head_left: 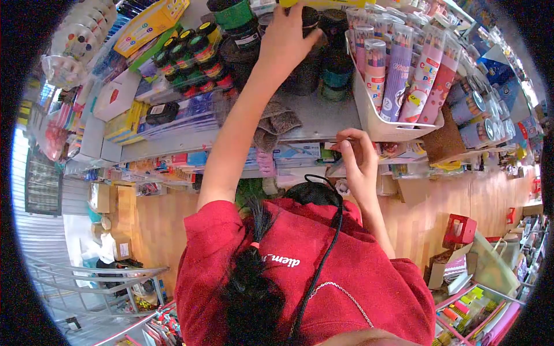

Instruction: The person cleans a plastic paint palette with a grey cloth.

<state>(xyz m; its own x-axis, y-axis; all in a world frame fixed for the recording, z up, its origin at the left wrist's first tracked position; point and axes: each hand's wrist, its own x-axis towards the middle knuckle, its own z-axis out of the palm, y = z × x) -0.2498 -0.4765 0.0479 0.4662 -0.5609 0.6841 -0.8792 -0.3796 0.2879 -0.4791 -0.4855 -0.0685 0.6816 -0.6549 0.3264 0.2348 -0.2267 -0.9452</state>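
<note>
My left hand (287, 43) reaches up to the back of the shelf, its thumb and fingers around the side of a dark, black-topped jar (310, 22). Beside it, to the left, a jar with a green band (234, 16) stands on other dark jars. My right hand (360, 157) is lower, in front of the shelf edge, with its fingers curled in toward the thumb; I cannot tell what is in them. A crumpled grey-brown cloth (277, 122) lies on the shelf under my left forearm.
A white bin (398, 131) of colour pencil tubes (416, 81) stands right of my hands. Small paint jars (193, 55) are stacked at left, above blue flat packs (196, 109). Below are a wooden floor (156, 225), a metal railing (98, 282) and a red crate (460, 229).
</note>
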